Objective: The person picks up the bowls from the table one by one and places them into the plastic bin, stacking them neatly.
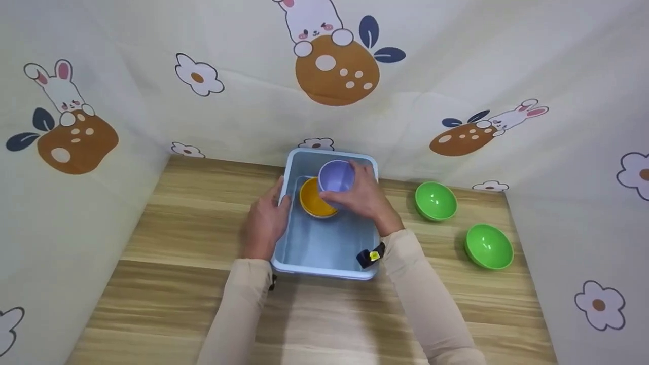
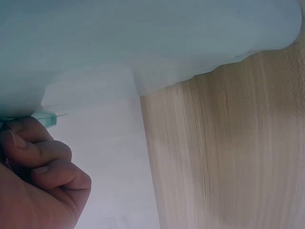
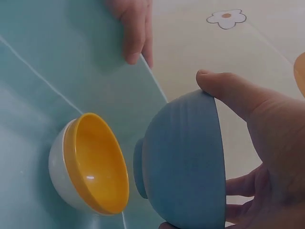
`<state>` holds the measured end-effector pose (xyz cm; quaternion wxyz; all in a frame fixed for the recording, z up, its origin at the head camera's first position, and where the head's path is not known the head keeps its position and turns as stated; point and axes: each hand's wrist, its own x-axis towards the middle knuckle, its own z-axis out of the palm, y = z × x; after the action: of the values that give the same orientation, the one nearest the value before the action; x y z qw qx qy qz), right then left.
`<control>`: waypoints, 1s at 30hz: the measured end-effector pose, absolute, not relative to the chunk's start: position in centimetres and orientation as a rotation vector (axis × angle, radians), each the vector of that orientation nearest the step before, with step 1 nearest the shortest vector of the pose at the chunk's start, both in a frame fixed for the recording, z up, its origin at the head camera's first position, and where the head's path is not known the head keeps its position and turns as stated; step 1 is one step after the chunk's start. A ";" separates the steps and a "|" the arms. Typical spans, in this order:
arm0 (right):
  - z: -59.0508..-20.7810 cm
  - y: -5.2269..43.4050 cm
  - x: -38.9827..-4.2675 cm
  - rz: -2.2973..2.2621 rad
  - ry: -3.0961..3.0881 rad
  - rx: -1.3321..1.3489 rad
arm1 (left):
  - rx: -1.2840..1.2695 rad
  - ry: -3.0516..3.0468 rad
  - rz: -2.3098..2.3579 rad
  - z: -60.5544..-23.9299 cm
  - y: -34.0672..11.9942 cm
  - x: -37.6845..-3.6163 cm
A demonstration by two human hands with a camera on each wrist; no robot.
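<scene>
Purple bowl (image 1: pixel 336 176), gripped by right hand (image 1: pixel 366 198), hangs beside one yellow bowl (image 1: pixel 314 198); left hand (image 1: pixel 264 221) clamps bin (image 1: pixel 324 256) rim. Two green bowls (image 1: pixel 435 201) sit right on open counter (image 1: pixel 203 243).

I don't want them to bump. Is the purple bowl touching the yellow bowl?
Apart. The right wrist view shows bin floor between the purple bowl and the yellow bowl.
</scene>
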<state>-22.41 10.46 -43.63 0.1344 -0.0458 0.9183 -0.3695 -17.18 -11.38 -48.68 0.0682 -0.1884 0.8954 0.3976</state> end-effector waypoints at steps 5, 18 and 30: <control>-44.0 10.0 -22.5 -1.058 2.676 -0.122 | -0.554 2.708 1.184 -48.8 -11.4 -17.2; -44.6 8.1 -22.7 -0.970 2.685 -0.100 | -0.534 2.732 1.304 -49.1 -11.4 -17.4; -47.4 7.1 -23.7 -1.050 2.719 -0.018 | -0.555 2.716 1.236 -48.7 -11.5 -17.2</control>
<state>-23.68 7.08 -47.43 0.1132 -0.0063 0.9269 -0.3579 -17.22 -11.45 -48.75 0.0533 -0.1827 0.8936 0.4065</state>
